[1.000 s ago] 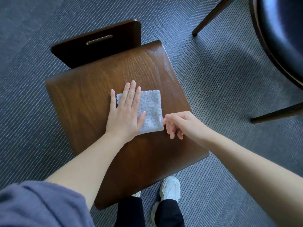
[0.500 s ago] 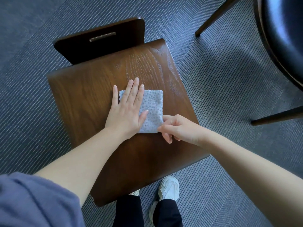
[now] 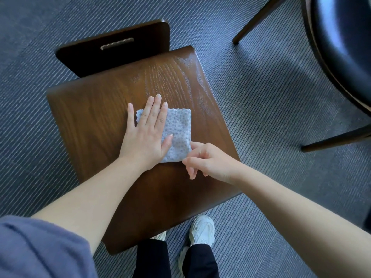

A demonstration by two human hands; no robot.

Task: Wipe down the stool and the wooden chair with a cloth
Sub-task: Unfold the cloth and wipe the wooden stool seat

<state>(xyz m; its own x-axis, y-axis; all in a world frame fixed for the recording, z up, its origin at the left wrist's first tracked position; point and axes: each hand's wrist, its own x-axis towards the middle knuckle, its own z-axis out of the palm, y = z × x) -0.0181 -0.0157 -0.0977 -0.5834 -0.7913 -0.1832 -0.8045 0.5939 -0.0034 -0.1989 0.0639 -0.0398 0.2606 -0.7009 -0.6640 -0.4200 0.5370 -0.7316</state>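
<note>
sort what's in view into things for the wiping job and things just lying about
Job: cloth, wooden chair, stool, left hand pressing the cloth flat, right hand pinching its corner.
Lying about: white shoes, carpet.

The wooden chair (image 3: 100,117) has a mid-to-dark brown seat with a lighter, flowing grain pattern. Its backrest (image 3: 80,57) is a darker, near-black brown. The cloth (image 3: 178,129) is pale blue, covered all over with small darker-blue dots. The stool (image 3: 345,47) has a glossy black seat, and its legs (image 3: 337,139) are dark brown. The carpet (image 3: 261,97) is blue-grey with fine pale diagonal stripes. The sleeve (image 3: 40,251) is plain muted violet-blue. The trousers (image 3: 152,259) are plain black. The sneakers (image 3: 201,230) are white.
</note>
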